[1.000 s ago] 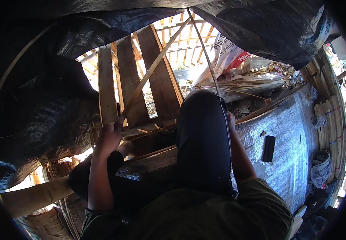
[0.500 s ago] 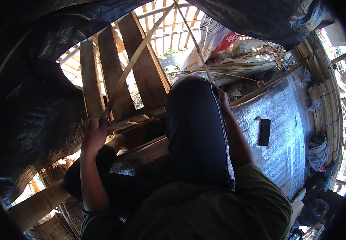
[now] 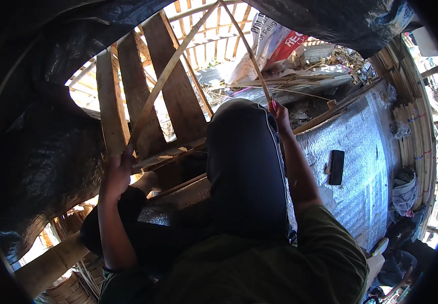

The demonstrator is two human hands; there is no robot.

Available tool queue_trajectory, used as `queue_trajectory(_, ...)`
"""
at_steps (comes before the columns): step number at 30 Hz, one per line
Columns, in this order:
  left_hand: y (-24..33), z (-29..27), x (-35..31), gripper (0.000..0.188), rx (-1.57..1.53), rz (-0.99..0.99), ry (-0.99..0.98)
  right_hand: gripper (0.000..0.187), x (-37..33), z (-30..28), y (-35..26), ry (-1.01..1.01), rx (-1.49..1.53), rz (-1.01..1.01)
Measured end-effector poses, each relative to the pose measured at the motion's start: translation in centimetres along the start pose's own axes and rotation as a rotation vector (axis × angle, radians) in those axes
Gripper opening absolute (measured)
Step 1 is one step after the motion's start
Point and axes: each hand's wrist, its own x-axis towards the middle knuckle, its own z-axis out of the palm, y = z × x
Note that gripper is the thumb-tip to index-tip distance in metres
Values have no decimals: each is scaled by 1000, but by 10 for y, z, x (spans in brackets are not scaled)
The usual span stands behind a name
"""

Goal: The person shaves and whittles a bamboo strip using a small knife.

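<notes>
My left hand (image 3: 117,175) is closed around the lower end of a long bamboo strip (image 3: 171,63). The strip slants up and right to a sharp peak at the top edge of the view. From that peak a narrower bamboo length (image 3: 249,48) slopes down to my right hand (image 3: 281,119), whose fingers are closed on its lower end. Whether both lengths are one bent strip I cannot tell. A small pink spot shows at the right fingertips; its kind is unclear. My raised knee (image 3: 242,147) in dark trousers stands between the hands, beside the right one.
Wide wooden slats (image 3: 173,86) stand ahead on the left. A dark phone-shaped object (image 3: 336,167) lies on the silvery mat (image 3: 361,202) at right. Dark plastic sheeting (image 3: 36,147) hangs at left. A printed sack (image 3: 264,48) and bundled bamboo strips (image 3: 414,137) are farther off.
The right-hand length has turned and looks broader. My right hand shows more clearly past the knee, with the pink spot now visible. My left hand has shifted slightly.
</notes>
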Motion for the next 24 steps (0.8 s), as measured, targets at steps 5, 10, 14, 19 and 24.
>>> queue_trajectory(5, 4, -1, 2, 47, -43, -2, -40, 26, -15, 16, 16, -18, 108, -31)
queue_trajectory(10, 11, -2, -13, 55, 10, 42, 81, 29, -18, 23, 13, 9, 33, -80)
queue_trajectory(14, 19, 0, -14, 59, 12, -18, 19, 28, -18, -5, -32, -27, -233, -92)
queue_trajectory(19, 11, 1, -11, 61, -21, 78, 34, 25, -21, -4, -12, -5, -176, -38)
queue_trajectory(24, 15, -8, -16, 60, 18, 44, -3, 30, -24, -8, -35, -45, -366, 25)
